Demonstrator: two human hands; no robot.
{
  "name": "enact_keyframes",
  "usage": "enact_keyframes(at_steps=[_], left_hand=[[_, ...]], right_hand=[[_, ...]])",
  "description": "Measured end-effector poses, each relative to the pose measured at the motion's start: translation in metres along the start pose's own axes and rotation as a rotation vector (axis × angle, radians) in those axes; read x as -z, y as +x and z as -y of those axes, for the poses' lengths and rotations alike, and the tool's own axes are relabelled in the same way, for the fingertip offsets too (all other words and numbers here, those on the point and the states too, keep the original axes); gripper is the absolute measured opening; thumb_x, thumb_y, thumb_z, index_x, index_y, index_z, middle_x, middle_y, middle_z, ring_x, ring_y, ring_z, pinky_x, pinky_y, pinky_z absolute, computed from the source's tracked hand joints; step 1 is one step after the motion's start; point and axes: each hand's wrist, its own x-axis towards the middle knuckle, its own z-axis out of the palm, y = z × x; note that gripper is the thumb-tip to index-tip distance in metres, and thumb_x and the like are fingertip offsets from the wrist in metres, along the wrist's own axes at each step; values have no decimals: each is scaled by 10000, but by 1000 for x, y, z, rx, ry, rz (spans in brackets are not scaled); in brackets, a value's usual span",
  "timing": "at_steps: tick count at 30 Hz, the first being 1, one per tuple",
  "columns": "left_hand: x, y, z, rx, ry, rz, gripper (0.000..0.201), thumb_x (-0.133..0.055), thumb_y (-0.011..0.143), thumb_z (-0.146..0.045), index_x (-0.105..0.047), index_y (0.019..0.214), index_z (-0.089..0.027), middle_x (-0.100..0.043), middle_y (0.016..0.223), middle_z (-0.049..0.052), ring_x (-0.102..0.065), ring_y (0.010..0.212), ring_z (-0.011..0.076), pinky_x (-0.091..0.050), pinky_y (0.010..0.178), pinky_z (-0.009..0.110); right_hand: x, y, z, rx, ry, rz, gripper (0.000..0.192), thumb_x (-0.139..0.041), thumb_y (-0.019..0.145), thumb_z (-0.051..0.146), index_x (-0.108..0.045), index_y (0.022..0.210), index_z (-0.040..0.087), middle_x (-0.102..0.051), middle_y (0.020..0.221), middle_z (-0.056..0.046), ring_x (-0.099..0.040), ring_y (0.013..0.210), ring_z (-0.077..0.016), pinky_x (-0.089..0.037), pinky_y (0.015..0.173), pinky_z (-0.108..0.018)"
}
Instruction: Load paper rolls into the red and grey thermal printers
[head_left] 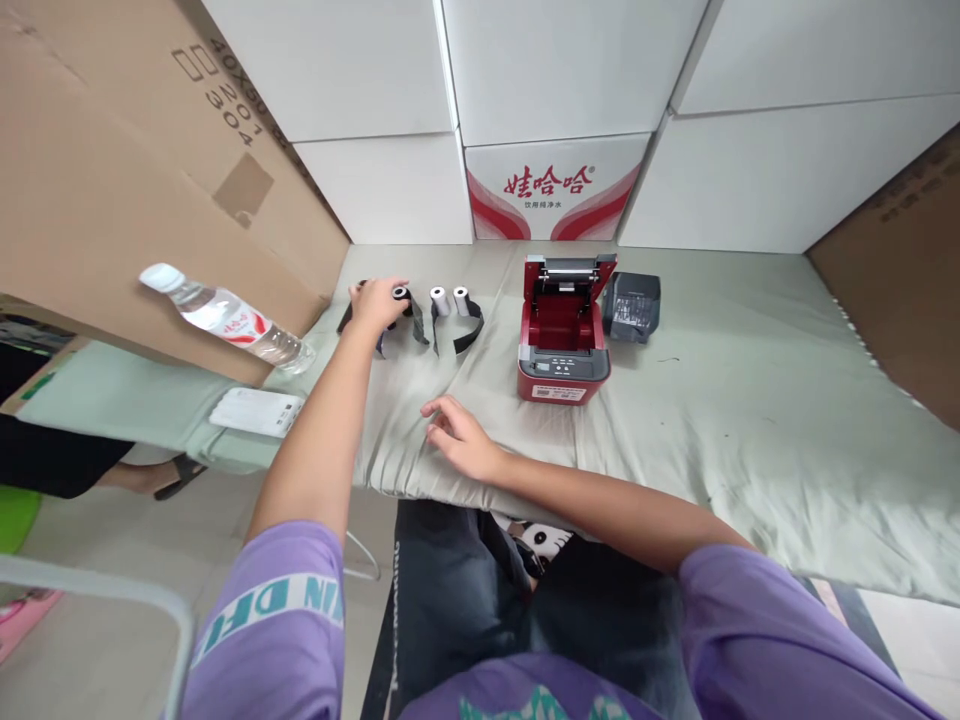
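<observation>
Red plastic printer (562,345) open on a cloth-covered tabletop (750,430), paper rolls laid out to its left.

The left hand (377,303) is seen left of centre, its fingers closed loosely over a small roll (400,295) with a black strip trailing from it; two more white rolls (450,300) stand just beside it, untouched. The right hand (461,437) rests flat on the wrinkled pale-green cloth, fingers spread and holding nothing. The printer's lid is raised and its paper bay appears empty, so loading is judged not yet done. A dark boxy device (631,305) sits beside the printer. A clear ribbed water bottle (225,318) lies at the left, against smooth cardboard boxes.
</observation>
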Motion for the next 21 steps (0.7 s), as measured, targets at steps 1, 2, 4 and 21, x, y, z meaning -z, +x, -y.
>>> enact_keyframes(at_steps=[1, 2, 4, 21], left_hand=[[-1, 1, -2, 0, 2, 8, 393, -705, 782, -195, -754, 1171, -226, -756, 1186, 128, -617, 1257, 377, -355, 1149, 542], [-2, 2, -4, -2, -31, -9, 379, -689, 788, -186, -760, 1159, -216, -758, 1183, 123, -632, 1240, 358, -387, 1134, 500], [1, 0, -6, -9, -224, -111, 378, -695, 783, -182, -749, 1157, -189, -752, 1194, 112, -658, 1198, 308, -449, 1083, 414], [32, -57, -120, 77, -1576, 122, 240, -686, 906, -367, -683, 1108, -237, -731, 915, 35, -680, 734, 117, -449, 482, 159]], right_hand=[[0, 0, -1, 2, -1, 2, 160, -523, 925, 212, -522, 1086, 211, -557, 1040, -27, -603, 845, -144, -530, 790, -314], [0, 0, -1, 3, -2, 4, 163, -523, 926, 210, -522, 1088, 209, -558, 1043, -27, -603, 844, -141, -527, 790, -311], [0, 1, -2, 7, 1, 2, 163, -523, 925, 208, -521, 1088, 208, -556, 1055, -29, -604, 839, -138, -523, 792, -310], [-13, -29, 8, 685, -752, 681, 168, -484, 974, 305, -598, 883, 222, -719, 756, -11, -640, 659, -170, -436, 651, -315]])
